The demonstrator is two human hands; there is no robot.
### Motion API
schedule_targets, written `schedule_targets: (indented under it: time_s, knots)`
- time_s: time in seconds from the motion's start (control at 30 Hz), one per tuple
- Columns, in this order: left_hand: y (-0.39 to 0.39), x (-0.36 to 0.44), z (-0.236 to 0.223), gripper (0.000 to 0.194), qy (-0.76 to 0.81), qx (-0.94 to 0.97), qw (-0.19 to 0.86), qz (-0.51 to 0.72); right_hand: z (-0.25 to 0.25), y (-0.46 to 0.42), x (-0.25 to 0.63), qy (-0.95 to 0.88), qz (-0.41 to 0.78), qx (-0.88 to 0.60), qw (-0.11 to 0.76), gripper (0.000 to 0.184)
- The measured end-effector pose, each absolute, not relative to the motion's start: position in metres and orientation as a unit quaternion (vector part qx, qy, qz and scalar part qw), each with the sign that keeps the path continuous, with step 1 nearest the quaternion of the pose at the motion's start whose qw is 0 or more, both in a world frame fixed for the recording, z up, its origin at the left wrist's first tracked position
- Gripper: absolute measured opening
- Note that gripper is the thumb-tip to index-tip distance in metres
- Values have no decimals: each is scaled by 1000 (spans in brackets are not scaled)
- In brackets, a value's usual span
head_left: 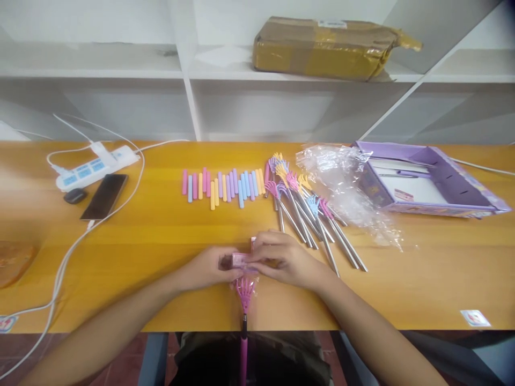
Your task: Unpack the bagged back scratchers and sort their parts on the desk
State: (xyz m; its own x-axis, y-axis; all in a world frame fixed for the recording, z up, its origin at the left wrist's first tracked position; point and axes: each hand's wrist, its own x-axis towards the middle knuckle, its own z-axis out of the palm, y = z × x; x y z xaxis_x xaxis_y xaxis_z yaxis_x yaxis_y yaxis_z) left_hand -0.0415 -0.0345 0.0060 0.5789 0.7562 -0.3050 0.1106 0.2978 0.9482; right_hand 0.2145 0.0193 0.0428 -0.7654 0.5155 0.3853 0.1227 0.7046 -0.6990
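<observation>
A pink back scratcher point(244, 294) with a hand-shaped head lies in a clear plastic sleeve at the table's front edge, its pink handle point(243, 356) pointing toward my body. Above the head is a small pink-and-white label point(240, 260) at the sleeve's top end. My left hand point(209, 268) pinches the left side of this end. From the right, my right hand point(284, 258) has its thumb and fingers closed on the label. Its fingers hide part of the label and sleeve. Several more back scratchers point(309, 209) with coloured heads and metal rods lie beyond my right hand.
Short coloured tubes point(221, 185) lie in a row at mid-table. Crumpled clear plastic point(341, 179) and a purple box point(438, 206) are to the right. Leftward are a power strip point(96, 166), a phone point(105, 195) and white cables. A taped carton point(322, 51) sits on the shelf.
</observation>
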Motion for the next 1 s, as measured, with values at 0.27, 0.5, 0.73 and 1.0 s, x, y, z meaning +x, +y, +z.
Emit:
schedule_targets:
  time_s: [0.27,0.5,0.73,1.0]
  knots:
    - [-34,-44,7,36,411,584,669,207,35,19,211,-914,275,-147,259,16]
    - [-31,-45,9,44,407,579,668,229,40,19,211,-921,281,-107,248,20]
    - [-34,-42,9,43,410,532,699,247,43,11,204,-872,344,-285,200,28]
    - [-35,-46,17,39,409,538,707,207,48,16,208,-822,516,-226,88,59]
